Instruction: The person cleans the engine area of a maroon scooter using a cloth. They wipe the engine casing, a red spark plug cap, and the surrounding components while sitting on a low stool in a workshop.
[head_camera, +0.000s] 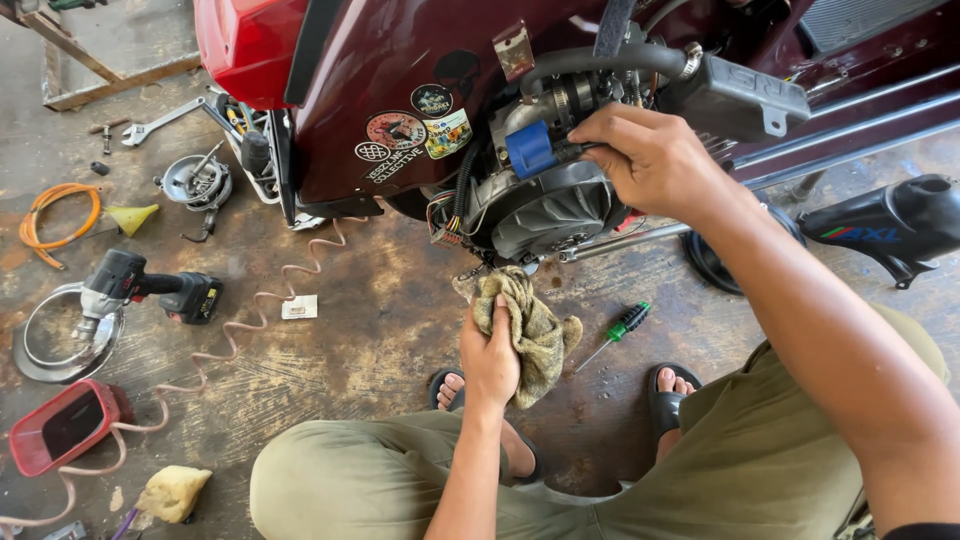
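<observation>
I squat in front of a dark red scooter (380, 70) with its side cover off. My right hand (650, 160) reaches into the exposed engine (550, 210), fingers pinched on a small part beside a blue cylindrical piece (528, 148). Lower down, my left hand (490, 355) grips a dirty tan rag (535, 330) just under the engine. A green-handled screwdriver (615, 332) lies on the floor between my sandalled feet and the scooter.
On the stained concrete floor at left lie a cordless impact driver (150, 288), an orange hose coil (58, 215), a yellow funnel (132, 216), a wrench (160, 120), a red container (62, 425), a coiled air hose (240, 330) and a yellow sponge (173, 492). A black scooter panel (890, 225) rests at right.
</observation>
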